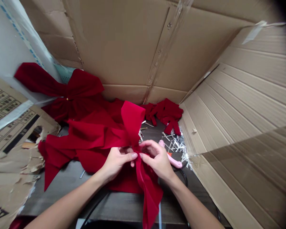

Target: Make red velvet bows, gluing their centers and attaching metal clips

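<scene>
A red velvet-like fabric bow (132,119) is gathered at its middle between both my hands, one loop standing up and a long tail hanging past the table's front edge. My left hand (119,160) pinches the gathered middle from the left, thumb on top. From the right, my right hand (156,157) closes thumb and fingers on the same spot. More red fabric (95,130) spreads beneath and to the left. A pink-handled tool, which looks like a glue gun (175,161), lies just beyond my right hand, partly hidden by it.
A large finished red bow (64,90) rests at the back left. Small red fabric strips (168,111) are piled at the back right, near scattered silvery ties (177,144). Cardboard walls (119,44) enclose the dark table (64,181); a black cable (184,176) runs along the right.
</scene>
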Demonstrator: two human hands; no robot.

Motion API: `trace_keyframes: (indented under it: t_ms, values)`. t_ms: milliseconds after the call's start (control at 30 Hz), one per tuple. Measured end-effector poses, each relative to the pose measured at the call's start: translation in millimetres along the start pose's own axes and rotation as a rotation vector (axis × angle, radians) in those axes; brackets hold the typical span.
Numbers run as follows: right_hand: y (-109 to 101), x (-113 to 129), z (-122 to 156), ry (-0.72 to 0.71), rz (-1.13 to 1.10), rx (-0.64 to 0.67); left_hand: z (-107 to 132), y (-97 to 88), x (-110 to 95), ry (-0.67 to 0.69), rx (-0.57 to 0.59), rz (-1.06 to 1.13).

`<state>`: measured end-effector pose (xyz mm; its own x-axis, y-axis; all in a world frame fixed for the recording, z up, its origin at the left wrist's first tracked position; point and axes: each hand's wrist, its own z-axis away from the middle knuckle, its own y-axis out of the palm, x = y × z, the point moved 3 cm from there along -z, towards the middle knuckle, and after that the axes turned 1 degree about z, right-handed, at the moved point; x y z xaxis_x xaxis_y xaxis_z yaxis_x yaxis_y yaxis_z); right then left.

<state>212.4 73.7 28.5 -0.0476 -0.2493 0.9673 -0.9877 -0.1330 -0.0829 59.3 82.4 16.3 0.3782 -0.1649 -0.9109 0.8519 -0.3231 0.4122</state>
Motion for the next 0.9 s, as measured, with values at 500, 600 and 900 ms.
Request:
trace_keyframes:
  t_ms: [500, 600, 900]
  values:
    - [-5.9, -6.2, -3.7, 0.122, -0.035, -0.044, -1.3, -2.0, -0.2, 0.015, -0.085, -0.028]
    - [-6.4, -9.1, -4.7, 0.130, -0.054, -0.036, -2.1, -1.9, -1.0, 0.042, -0.093, -0.073]
    - [1.2, -3.4, 1.2, 0.134, -0.010, -0.035, -0.2, 0.5, -12.1, 0.126, -0.221, -0.356]
